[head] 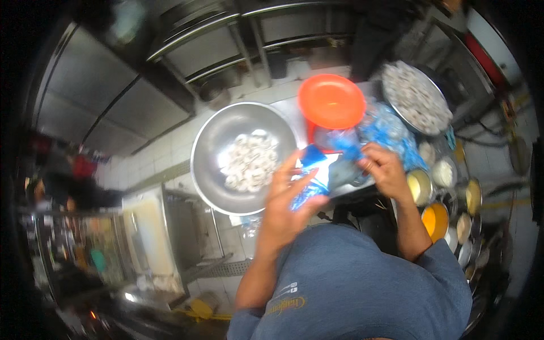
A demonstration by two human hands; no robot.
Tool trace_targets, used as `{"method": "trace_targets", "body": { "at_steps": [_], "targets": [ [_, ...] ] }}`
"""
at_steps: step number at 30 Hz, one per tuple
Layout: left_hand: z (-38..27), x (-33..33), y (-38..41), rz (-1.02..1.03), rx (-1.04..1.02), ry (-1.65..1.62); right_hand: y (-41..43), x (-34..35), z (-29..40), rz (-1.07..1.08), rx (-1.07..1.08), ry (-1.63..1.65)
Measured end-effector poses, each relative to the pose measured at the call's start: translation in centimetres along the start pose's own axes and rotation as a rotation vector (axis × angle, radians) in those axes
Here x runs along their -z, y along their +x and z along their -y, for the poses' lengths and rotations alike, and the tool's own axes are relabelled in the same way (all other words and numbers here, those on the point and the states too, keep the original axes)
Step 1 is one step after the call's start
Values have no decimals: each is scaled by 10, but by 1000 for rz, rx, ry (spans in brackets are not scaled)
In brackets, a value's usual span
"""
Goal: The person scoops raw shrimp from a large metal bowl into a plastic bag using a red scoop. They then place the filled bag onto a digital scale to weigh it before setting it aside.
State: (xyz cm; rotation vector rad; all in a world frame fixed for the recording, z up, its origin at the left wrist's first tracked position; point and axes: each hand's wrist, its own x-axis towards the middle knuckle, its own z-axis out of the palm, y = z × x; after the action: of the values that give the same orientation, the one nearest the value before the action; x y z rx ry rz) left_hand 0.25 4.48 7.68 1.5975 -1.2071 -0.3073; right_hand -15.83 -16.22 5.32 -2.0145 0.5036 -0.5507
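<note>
My left hand point(287, 199) grips a shiny blue-and-silver plastic packet point(319, 180), fingers spread across it. A scrap of blue plastic film point(352, 151) is pinched between the thumb and fingers of my right hand point(384, 170), and motion blurs it. Left of the packet stands a wide steel bowl point(208, 140) with pale peeled shrimp point(251, 163) heaped at its bottom. Just beyond my hands, an orange plastic basin point(331, 100) sits on top of another orange container point(311, 132). Crumpled blue and clear plastic bags point(393, 134) lie beyond my right hand.
A second large bowl heaped with greyish pieces, seemingly shrimp point(414, 97), stands at the far right. Several small containers, one with orange contents point(434, 221) and one with pale yellow point(418, 187), line the right side. A steel counter point(146, 238) is at left; a person point(376, 38) stands behind.
</note>
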Motion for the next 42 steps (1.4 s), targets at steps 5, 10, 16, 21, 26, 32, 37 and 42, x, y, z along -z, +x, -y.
{"method": "trace_targets", "body": {
  "at_steps": [5, 10, 16, 21, 26, 32, 37, 42],
  "targets": [
    [22, 29, -15, -109, 161, -135, -27, 66, 4, -433, -32, -209],
    [36, -2, -14, 33, 242, -213, -12, 50, -78, -531, 120, -586],
    [58, -42, -32, 273, 221, 1, -9, 15, -80, -289, -109, -554],
    [98, -56, -63, 240, 71, 307, -6, -34, -50, -101, -170, -286],
    [154, -90, -83, 157, 56, 497, 20, -128, -89, 37, -213, -492],
    [170, -85, -108, 213, 134, 360, 7, -128, -164, -6, 5, -437],
    [120, -64, -91, 223, 101, 349, 6, -105, -210, 105, -25, -279],
    [102, -69, -53, 114, -7, 227, -2, -93, -142, 54, -297, -53]
  ]
}}
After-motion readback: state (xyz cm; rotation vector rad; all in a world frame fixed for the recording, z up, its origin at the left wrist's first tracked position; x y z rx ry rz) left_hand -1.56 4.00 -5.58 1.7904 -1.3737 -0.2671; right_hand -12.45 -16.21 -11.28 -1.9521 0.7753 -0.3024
